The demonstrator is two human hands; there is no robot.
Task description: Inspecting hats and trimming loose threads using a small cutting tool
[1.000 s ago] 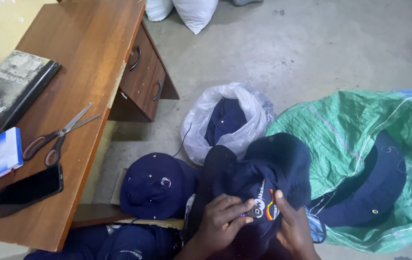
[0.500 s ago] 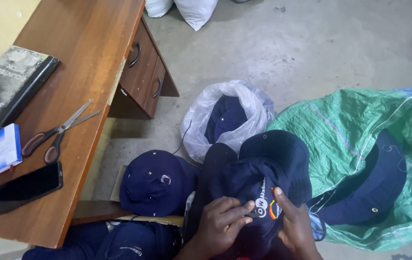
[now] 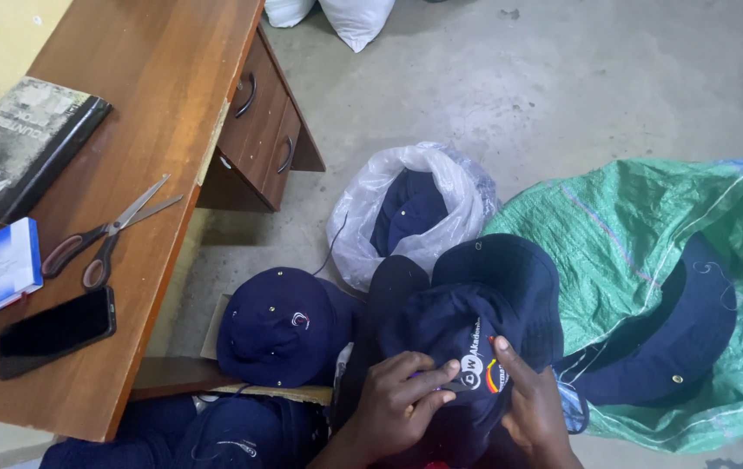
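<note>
Both hands stay low in the view, on the navy bucket hat that lies in the person's lap, and little has shifted over the last second: the hat sits in the same place, crown towards the camera, with its white and orange embroidered badge turned up. The left hand is curled, its fingertips pinching the cloth just beside the badge, and compared with a second ago those fingers have crept a little closer to the stitching. The right hand lies flat along the other side of the badge, forefinger stretched up against the embroidery, holding the fabric taut rather than gripping it. The small change suggests close finger work at the badge is under way, not a lift or a put-down. What the fingertips pinch, a loose thread or only the cloth, is too small to tell. Around the lap nothing has moved: a second navy hat rests just to the left, a white plastic bag holds more dark hats on the floor ahead, and a green woven sack to the right has another hat lying on it. On the wooden counter the scissors, the black phone and the dark book lie untouched, well apart from both hands.
</note>
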